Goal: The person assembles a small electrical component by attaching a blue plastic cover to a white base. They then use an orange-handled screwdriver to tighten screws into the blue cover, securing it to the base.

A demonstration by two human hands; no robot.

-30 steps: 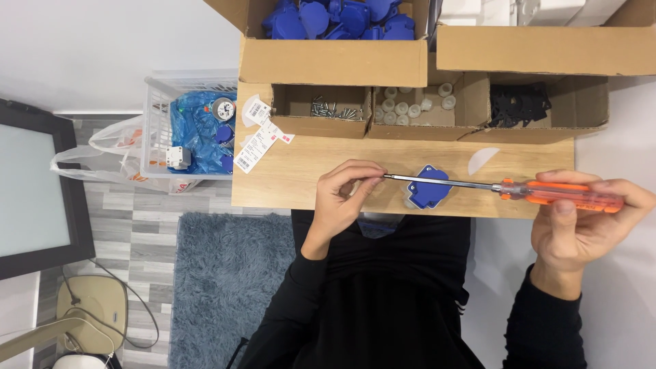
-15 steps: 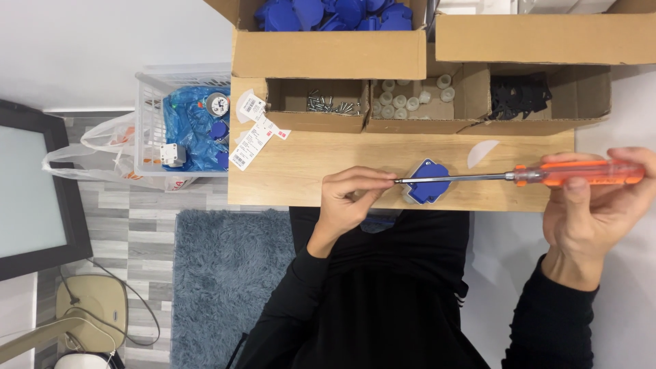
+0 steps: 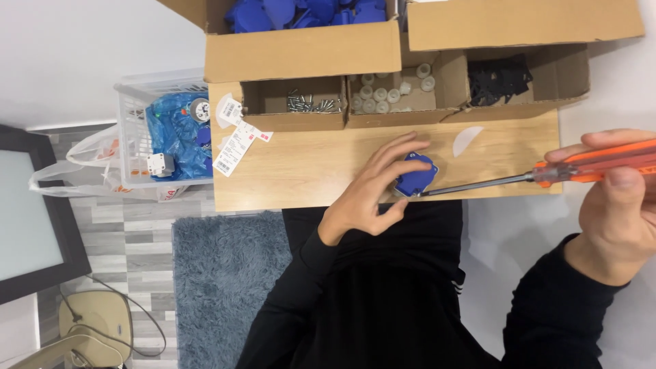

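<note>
The left hand (image 3: 365, 195) is curled over a small blue plastic part (image 3: 415, 175), which is pinched between thumb and fingers at the desk's (image 3: 307, 171) near edge. Bare wood is left open to the left of the hand, up to the paper tags (image 3: 236, 143) at the far-left corner. The right hand (image 3: 615, 212) is wrapped shut around an orange-handled screwdriver (image 3: 594, 164), beyond the desk's right edge; its tip is set against the part. Cardboard boxes (image 3: 304, 51) are lined along the far edge.
</note>
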